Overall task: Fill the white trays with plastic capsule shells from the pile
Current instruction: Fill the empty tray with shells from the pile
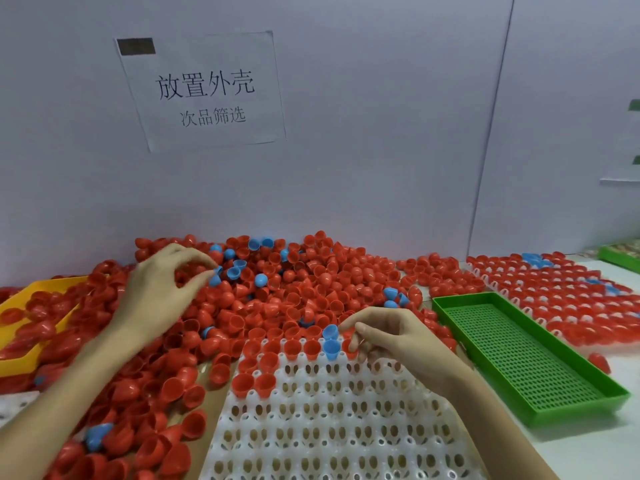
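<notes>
Big pile of red and blue capsule shells (277, 282) heaped against the back wall (346, 185), spilling fwd over the far edge of the near white tray (329, 427) and down its L side. That tray sits centre-front; only its far rows hold shells, approx two rows of red cups plus a blue shell (330, 346) seated near the R hand; remaining sockets bare. L hand (162, 289) over the pile's rear-left, thumb & fingers pinching a blue shell (215, 277). R hand (388, 336) at the tray's far-right edge, fingers curled w/ tips pinched at a red shell (348, 337) by the blue one. Hands well apart. Yellow tray (20, 362) at L edge, half buried in red shells. Green perforated tray (526, 355) just R of the white tray, floor bare, narrow strip of table between them. Second white tray (554, 299) far R, nearly full of shells, touching the green tray's far side. Paper sign (204, 91) on wall.
</notes>
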`<act>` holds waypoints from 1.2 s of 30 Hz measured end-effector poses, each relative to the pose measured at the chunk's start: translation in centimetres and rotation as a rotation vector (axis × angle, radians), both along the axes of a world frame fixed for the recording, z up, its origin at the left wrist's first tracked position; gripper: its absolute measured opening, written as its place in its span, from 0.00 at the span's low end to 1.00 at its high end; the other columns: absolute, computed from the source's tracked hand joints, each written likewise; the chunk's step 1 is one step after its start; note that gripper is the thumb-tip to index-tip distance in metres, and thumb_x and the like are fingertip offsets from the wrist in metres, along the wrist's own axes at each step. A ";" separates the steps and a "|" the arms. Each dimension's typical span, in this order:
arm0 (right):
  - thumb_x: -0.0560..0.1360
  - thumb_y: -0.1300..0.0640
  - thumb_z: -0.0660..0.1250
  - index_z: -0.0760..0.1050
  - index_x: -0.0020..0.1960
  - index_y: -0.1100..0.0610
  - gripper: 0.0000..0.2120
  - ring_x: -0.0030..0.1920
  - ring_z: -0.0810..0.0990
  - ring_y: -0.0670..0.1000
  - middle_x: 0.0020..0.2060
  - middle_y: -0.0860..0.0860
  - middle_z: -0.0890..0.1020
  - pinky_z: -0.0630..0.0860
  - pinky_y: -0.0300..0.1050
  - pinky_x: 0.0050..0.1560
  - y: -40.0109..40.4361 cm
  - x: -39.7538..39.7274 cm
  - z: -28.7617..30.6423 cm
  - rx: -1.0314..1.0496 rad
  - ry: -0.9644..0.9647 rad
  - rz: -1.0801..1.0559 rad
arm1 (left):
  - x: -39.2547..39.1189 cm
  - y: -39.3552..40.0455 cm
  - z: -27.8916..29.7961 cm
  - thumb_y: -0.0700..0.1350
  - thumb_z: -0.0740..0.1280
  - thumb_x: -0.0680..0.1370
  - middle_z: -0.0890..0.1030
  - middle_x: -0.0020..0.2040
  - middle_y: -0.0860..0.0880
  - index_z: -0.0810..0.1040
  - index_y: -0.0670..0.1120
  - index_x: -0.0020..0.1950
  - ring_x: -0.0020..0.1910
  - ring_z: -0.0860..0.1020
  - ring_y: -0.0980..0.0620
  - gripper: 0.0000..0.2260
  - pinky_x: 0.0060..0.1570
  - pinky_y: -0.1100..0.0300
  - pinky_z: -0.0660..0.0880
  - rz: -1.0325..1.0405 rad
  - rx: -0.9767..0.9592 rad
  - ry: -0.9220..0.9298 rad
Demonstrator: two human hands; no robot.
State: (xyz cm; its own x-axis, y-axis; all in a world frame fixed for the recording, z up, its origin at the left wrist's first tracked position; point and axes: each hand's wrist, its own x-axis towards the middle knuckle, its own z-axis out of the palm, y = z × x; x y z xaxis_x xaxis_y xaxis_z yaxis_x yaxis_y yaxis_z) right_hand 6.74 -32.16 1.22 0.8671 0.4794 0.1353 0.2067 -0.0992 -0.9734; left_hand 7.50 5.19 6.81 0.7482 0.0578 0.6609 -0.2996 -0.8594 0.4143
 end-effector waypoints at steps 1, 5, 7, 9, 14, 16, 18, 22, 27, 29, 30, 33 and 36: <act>0.85 0.55 0.66 0.86 0.59 0.51 0.10 0.47 0.85 0.52 0.48 0.56 0.87 0.82 0.43 0.52 0.1 -0.1 0.1 0.003 -0.002 -0.003 | -1.8 -1.6 -0.2 0.46 0.77 0.76 0.85 0.51 0.58 0.85 0.57 0.50 0.51 0.83 0.60 0.06 0.53 0.61 0.78 -0.119 -0.113 0.021; 0.85 0.55 0.68 0.84 0.62 0.51 0.09 0.47 0.85 0.51 0.49 0.53 0.87 0.83 0.44 0.51 0.8 -0.9 0.7 -0.016 -0.044 0.013 | -6.7 -8.9 -3.2 0.53 0.70 0.80 0.88 0.48 0.49 0.85 0.55 0.53 0.43 0.88 0.48 0.05 0.48 0.60 0.84 -0.432 -0.720 0.313; 0.84 0.54 0.70 0.82 0.66 0.48 0.12 0.50 0.87 0.52 0.54 0.52 0.87 0.83 0.46 0.53 1.4 -1.6 1.1 -0.034 -0.092 0.060 | -7.3 -11.4 -4.8 0.55 0.65 0.82 0.88 0.45 0.46 0.82 0.50 0.55 0.39 0.87 0.43 0.11 0.43 0.57 0.84 -0.461 -0.764 0.405; 0.82 0.54 0.72 0.80 0.69 0.46 0.15 0.54 0.87 0.52 0.60 0.50 0.85 0.83 0.46 0.54 1.9 -2.1 1.4 -0.047 -0.129 0.104 | -7.4 -12.8 -5.6 0.56 0.62 0.84 0.88 0.43 0.45 0.81 0.48 0.56 0.36 0.86 0.41 0.14 0.41 0.55 0.84 -0.487 -0.740 0.435; 0.79 0.51 0.76 0.82 0.67 0.45 0.16 0.52 0.88 0.52 0.59 0.46 0.85 0.83 0.43 0.53 2.3 -2.3 1.4 -0.108 -0.172 0.107 | -7.9 -12.5 -6.6 0.60 0.62 0.84 0.88 0.43 0.44 0.78 0.50 0.55 0.34 0.85 0.41 0.15 0.39 0.54 0.84 -0.549 -0.795 0.494; 0.79 0.51 0.77 0.82 0.65 0.48 0.16 0.51 0.88 0.54 0.54 0.49 0.86 0.83 0.45 0.53 2.4 -2.2 1.1 -0.101 -0.150 0.117 | -8.1 -12.3 -6.8 0.61 0.64 0.82 0.87 0.43 0.46 0.75 0.53 0.56 0.36 0.87 0.43 0.12 0.42 0.55 0.84 -0.500 -0.780 0.460; 0.77 0.50 0.79 0.81 0.63 0.50 0.17 0.50 0.87 0.57 0.51 0.53 0.86 0.83 0.48 0.53 2.4 -1.8 0.8 -0.090 -0.125 0.107 | -8.0 -11.9 -6.9 0.57 0.69 0.81 0.86 0.47 0.49 0.75 0.55 0.56 0.39 0.87 0.46 0.10 0.45 0.55 0.84 -0.452 -0.768 0.362; 0.75 0.50 0.81 0.81 0.60 0.50 0.17 0.46 0.85 0.55 0.50 0.55 0.85 0.82 0.47 0.50 2.7 -1.5 0.3 -0.131 -0.145 0.112 | -7.9 -11.9 -7.1 0.55 0.73 0.78 0.87 0.47 0.54 0.84 0.56 0.49 0.45 0.87 0.54 0.04 0.48 0.64 0.80 -0.469 -0.611 0.312; 0.78 0.52 0.78 0.80 0.65 0.49 0.18 0.49 0.87 0.54 0.55 0.53 0.86 0.83 0.45 0.52 2.8 -1.7 0.4 -0.174 -0.139 0.244 | -7.4 -11.3 -7.1 0.46 0.78 0.75 0.88 0.45 0.57 0.87 0.58 0.46 0.46 0.86 0.59 0.06 0.48 0.70 0.78 -0.454 -0.615 0.354; 0.80 0.50 0.75 0.80 0.66 0.47 0.15 0.50 0.88 0.55 0.55 0.53 0.87 0.83 0.45 0.52 2.3 -1.7 0.7 -0.175 -0.153 0.166 | -6.7 -10.0 -7.3 0.45 0.77 0.76 0.86 0.49 0.60 0.86 0.57 0.47 0.50 0.84 0.62 0.06 0.51 0.70 0.79 -0.340 -0.460 0.242; 0.81 0.49 0.73 0.81 0.66 0.47 0.13 0.50 0.88 0.54 0.54 0.53 0.87 0.83 0.46 0.51 2.0 -1.6 0.9 -0.156 -0.158 0.105 | -6.4 -9.4 -7.5 0.45 0.77 0.77 0.84 0.53 0.62 0.86 0.56 0.49 0.53 0.83 0.64 0.06 0.54 0.72 0.77 -0.281 -0.327 0.180; 0.84 0.53 0.69 0.83 0.61 0.46 0.08 0.46 0.87 0.56 0.50 0.54 0.88 0.84 0.47 0.50 1.1 -1.2 1.1 -0.087 -0.134 -0.058 | -5.7 -8.7 -8.2 0.46 0.74 0.79 0.75 0.65 0.62 0.85 0.54 0.53 0.64 0.73 0.67 0.05 0.60 0.78 0.68 -0.265 0.027 0.172; 0.85 0.57 0.66 0.85 0.58 0.46 0.10 0.44 0.87 0.55 0.48 0.55 0.88 0.84 0.50 0.51 0.7 -1.0 1.0 -0.069 -0.107 -0.130 | -5.5 -9.1 -9.3 0.43 0.74 0.79 0.78 0.67 0.53 0.87 0.51 0.56 0.68 0.72 0.58 0.07 0.70 0.63 0.67 -0.303 0.201 0.179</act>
State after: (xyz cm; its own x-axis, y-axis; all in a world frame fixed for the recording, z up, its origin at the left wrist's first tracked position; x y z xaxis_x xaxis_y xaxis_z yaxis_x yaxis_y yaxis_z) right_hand 5.79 -31.45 2.21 0.9050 0.3752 0.2005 0.2896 -0.1980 -0.9364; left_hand 1.98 -3.96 -2.53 0.8160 -0.2998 0.4942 -0.4898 -0.8126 0.3159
